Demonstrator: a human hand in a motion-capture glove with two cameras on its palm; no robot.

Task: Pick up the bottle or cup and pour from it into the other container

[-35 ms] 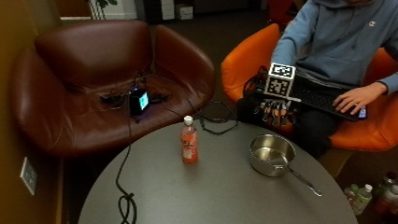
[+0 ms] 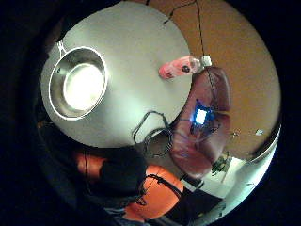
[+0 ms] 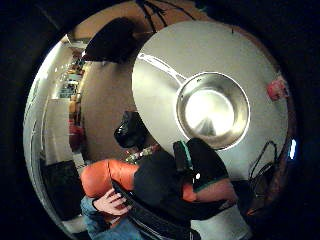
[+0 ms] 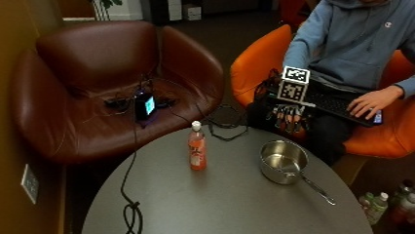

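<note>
Fingers (image 4: 289,120) of my gloved right hand (image 4: 289,113) hang straight and slightly spread, holding nothing, right of centre in the outside view, just past the table (image 4: 214,204) edge. Bottle (image 4: 197,146) stands upright at frame centre, capped, with the steel saucepan (image 4: 283,161) to its right, apart. I judge the bottle light, smooth plastic, a bit slippery; I'd wrap its mid-body.
</note>
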